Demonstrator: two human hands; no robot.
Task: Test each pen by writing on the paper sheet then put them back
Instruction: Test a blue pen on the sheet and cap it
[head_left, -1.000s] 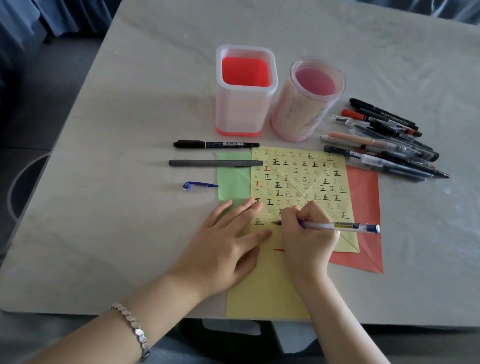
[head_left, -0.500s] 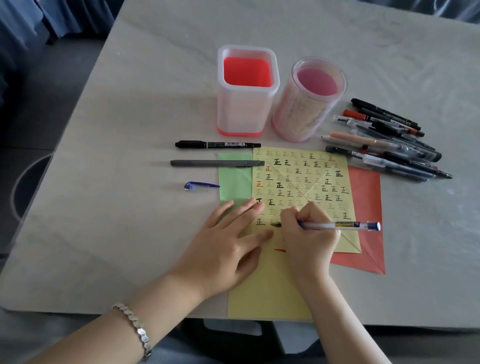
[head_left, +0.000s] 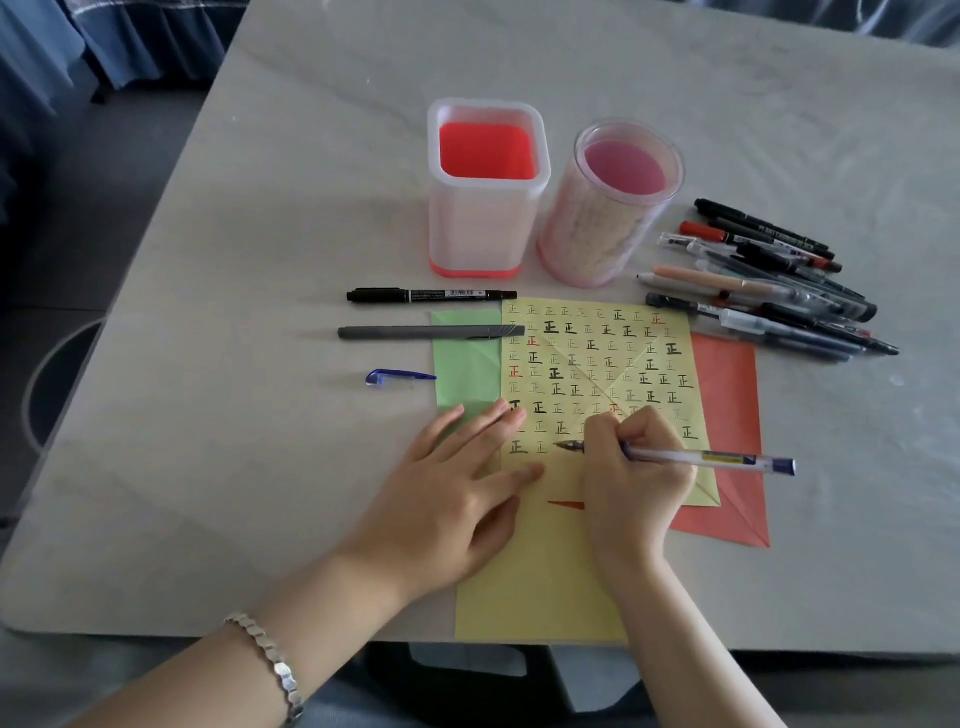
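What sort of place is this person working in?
Probably a writing table at home or in an office. The pale grey stone-look tabletop carries a yellow paper sheet full of test characters, a pile of assorted pens and two translucent plastic pen holders; the right hand writes with a clear blue-ended pen.

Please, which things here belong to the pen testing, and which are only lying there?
Belong: clear pen in the right hand; yellow sheet under the left hand; blue cap; black marker; grey pen; pile of pens; square holder; round holder.
Only lying: green paper; red paper, both partly under the yellow sheet.
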